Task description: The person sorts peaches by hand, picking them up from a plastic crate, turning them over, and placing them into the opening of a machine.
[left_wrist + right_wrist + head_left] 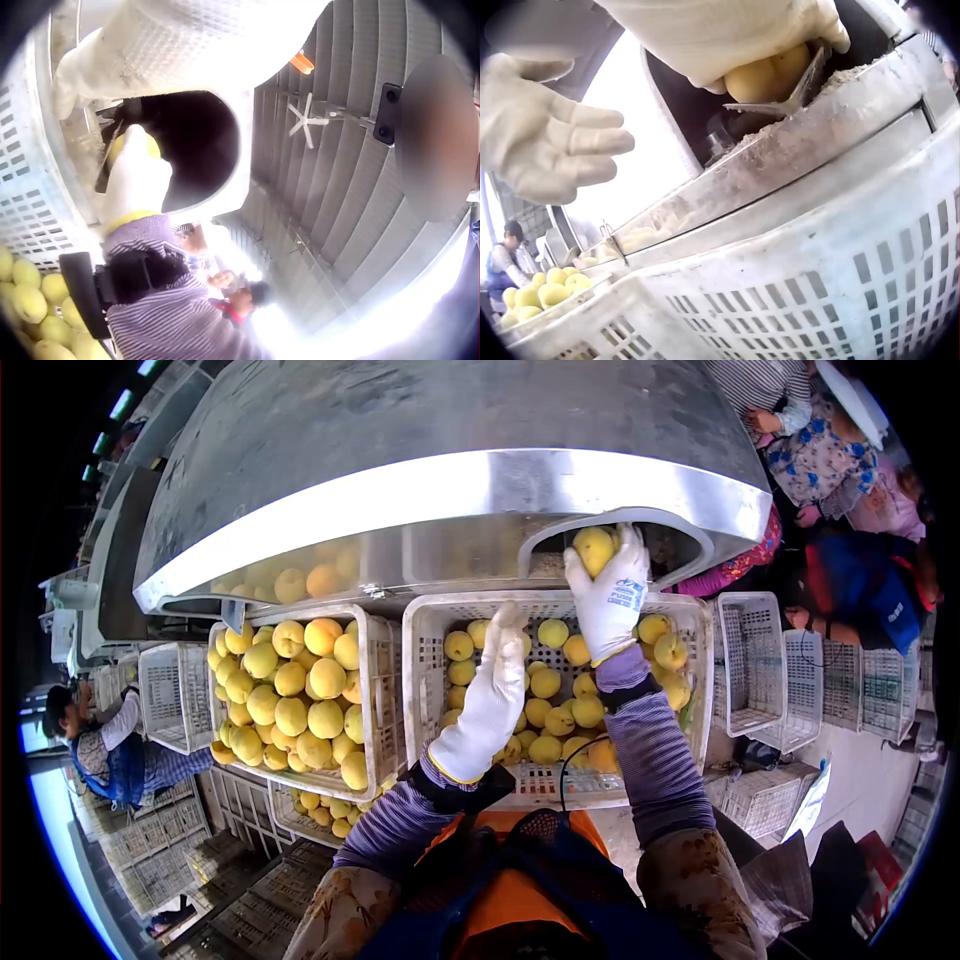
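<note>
Fingers: we record the white-gloved right hand (612, 605) pinching one round yellow fruit (597, 548); white-gloved left hand (487, 705), fingers extended, holds nothing | Fruit: far right, at the oval mouth (675, 548) of the grey metal machine (460, 482), beyond the white perforated-plastic crate (422, 690) | Long axis: we discern none | Nearer: right hand; left hand lies nearer us, leftward.

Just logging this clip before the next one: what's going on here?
A person's gloved right hand grips a yellow fruit at the opening in a metal housing. The gloved left hand holds nothing, its fingers extended over a crate partly filled with similar fruit. A second crate, heaped higher, stands to the left of it.
</note>
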Available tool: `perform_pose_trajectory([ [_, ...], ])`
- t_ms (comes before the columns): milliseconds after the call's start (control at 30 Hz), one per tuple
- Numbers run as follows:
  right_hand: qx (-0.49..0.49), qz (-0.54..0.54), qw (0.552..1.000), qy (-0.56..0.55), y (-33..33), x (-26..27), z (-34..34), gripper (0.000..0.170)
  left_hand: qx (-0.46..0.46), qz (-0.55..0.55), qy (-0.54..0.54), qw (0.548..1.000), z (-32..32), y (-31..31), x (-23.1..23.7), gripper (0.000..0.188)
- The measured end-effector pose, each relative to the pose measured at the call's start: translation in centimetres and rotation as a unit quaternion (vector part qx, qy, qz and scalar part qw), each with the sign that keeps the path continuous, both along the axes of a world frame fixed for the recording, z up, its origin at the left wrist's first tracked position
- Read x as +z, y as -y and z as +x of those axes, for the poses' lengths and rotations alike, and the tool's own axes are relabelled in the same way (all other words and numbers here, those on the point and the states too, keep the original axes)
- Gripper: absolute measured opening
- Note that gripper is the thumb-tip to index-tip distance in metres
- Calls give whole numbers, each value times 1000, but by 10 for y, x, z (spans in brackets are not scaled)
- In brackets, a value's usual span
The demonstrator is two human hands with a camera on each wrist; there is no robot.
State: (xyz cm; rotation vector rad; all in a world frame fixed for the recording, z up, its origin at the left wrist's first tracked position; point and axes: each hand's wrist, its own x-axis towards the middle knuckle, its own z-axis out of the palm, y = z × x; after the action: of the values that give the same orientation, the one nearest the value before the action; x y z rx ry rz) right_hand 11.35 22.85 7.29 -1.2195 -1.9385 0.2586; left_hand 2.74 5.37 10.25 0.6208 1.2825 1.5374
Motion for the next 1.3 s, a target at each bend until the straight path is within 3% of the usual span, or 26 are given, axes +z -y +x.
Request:
perform_pose_trajectory([
  [33, -10, 41, 999, 31, -16, -10, -8, 60, 19, -20, -38, 999, -2, 10, -9, 58],
  [67, 5, -50, 998, 49, -22, 4, -13, 55, -3, -20, -112, 993, -7, 23, -13, 56],
  [100, -17, 50, 998, 26, -25, -5, -17, 52, -17, -57, -211, 976, -7, 37, -70, 56],
  [167, 41, 48, 997, -42, -38, 8, -17, 42, 71, -31, -333, 940, -6, 54, -56, 59],
  [233, 29, 76, 966, 247, -87, -17, 11, 38, 114, -27, -395, 911, -33, 79, -25, 61],
  [267, 22, -31, 990, 136, -90, -15, 16, 52, 142, -28, -429, 892, -54, 97, -7, 61],
  [333, -6, 69, 990, -119, 12, 52, -21, 53, 271, -140, -528, 793, -105, 141, 8, 65],
  [400, 98, -45, 964, -243, 91, 24, -26, 47, 399, -276, -615, 621, -187, 209, -15, 69],
  [467, 259, -195, 936, -134, 164, 17, -44, 35, 400, -427, -651, 483, -267, 300, -58, 73],
  [500, 319, -273, 899, -124, 187, 13, -68, 30, 386, -491, -589, 512, -292, 332, -70, 79],
  [533, 416, -228, 877, -71, 207, 27, -104, 30, 348, -498, -546, 576, -313, 360, -79, 84],
  [567, 481, -221, 847, -47, 223, 32, -138, 34, 332, -480, -556, 591, -319, 366, -80, 86],
  [633, 562, -87, 823, -4, 250, 41, -214, 37, 312, -459, -573, 603, -327, 373, -78, 90],
  [667, 586, -77, 803, 73, 265, 48, -250, 36, 306, -455, -580, 602, -324, 370, -76, 91],
  [733, 571, -23, 815, 95, 303, 39, -319, 44, 331, -449, -565, 608, -316, 362, -68, 92],
  [800, 542, 27, 775, 323, 344, 26, -371, 62, 361, -428, -566, 606, -316, 361, -76, 92],
  [833, 519, -16, 747, 416, 363, 5, -391, 70, 371, -417, -593, 580, -317, 360, -78, 90],
  [867, 471, -4, 752, 461, 377, -3, -399, 75, 375, -401, -592, 590, -318, 363, -81, 89],
  [933, 431, -3, 777, 459, 388, -13, -406, 76, 383, -368, -589, 609, -322, 368, -87, 86],
  [1000, 492, -78, 761, 416, 372, -9, -400, 75, 425, -350, -517, 656, -320, 370, -84, 86],
  [1067, 529, -199, 803, 189, 356, -9, -381, 75, 545, -192, -278, 768, -297, 354, -50, 79],
  [1100, 565, -253, 783, 65, 343, -1, -361, 79, 545, -77, -163, 819, -281, 348, -25, 77],
  [1133, 593, -297, 746, -55, 326, 14, -336, 83, 522, 83, -2, 849, -268, 341, -14, 76],
  [1200, 612, -310, 715, -131, 299, 44, -284, 96, 408, 194, 151, 879, -233, 302, 19, 75],
  [1267, 561, -286, 763, -146, 272, 69, -225, 100, 394, 202, 127, 888, -196, 251, 45, 78],
  [1300, 532, -182, 814, -144, 254, 81, -200, 100, 331, 200, 173, 906, -182, 230, 57, 80],
])
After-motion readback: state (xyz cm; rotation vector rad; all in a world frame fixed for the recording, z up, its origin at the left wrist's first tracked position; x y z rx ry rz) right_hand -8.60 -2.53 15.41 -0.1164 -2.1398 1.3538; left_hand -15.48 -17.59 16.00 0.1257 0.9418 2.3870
